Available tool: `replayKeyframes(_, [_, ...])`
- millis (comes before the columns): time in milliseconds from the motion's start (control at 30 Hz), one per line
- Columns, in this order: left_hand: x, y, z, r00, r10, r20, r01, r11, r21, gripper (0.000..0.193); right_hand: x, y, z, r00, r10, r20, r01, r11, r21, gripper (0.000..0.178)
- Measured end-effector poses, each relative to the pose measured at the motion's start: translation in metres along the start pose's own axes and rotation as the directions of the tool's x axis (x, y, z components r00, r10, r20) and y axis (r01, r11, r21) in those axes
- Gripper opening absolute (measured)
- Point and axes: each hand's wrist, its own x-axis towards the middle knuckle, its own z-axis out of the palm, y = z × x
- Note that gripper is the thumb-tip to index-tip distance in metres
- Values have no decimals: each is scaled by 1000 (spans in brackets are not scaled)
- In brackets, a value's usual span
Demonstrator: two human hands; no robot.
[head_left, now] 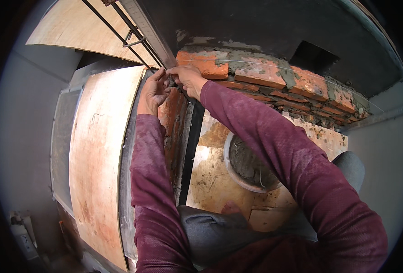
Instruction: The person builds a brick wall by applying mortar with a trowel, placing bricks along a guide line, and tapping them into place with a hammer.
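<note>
My left hand [154,92] is raised at the wall corner, thumb and fingers drawn together. My right hand [188,79] meets it there, its fingertips pinched against the left ones. Whatever is between the fingertips is too small to make out. Just above them stand dark steel rebars [128,32] with a wire tie and a pale metal straightedge [148,32]. A thin white string [265,63] runs from near the corner along the top of the orange brick wall [259,73] to the right. Grey mortar lies between and on the bricks.
A round bucket of grey mortar [248,164] stands on stained plywood boards [207,170] below my right arm. A long plywood sheet [102,150] lies at the left, with another plywood panel [81,25] beyond. A dark wall [265,22] with a square opening rises behind the bricks.
</note>
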Motion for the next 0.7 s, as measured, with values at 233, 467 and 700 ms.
replayKeyframes(233, [-3,24,9,997,-70,41,74,992,-100,21,22,23,-6,973,-154,-174,145,987,-63,10])
replayKeyframes(467, [-10,36,10,996,91,15,-92,990,107,30,17,4,-11,881,-435,-187,418,900,-125,17])
replayKeyframes(700, [-24,60,25,968,251,25,-251,968,-12,31,-11,-20,15,909,-382,-168,399,914,79,14])
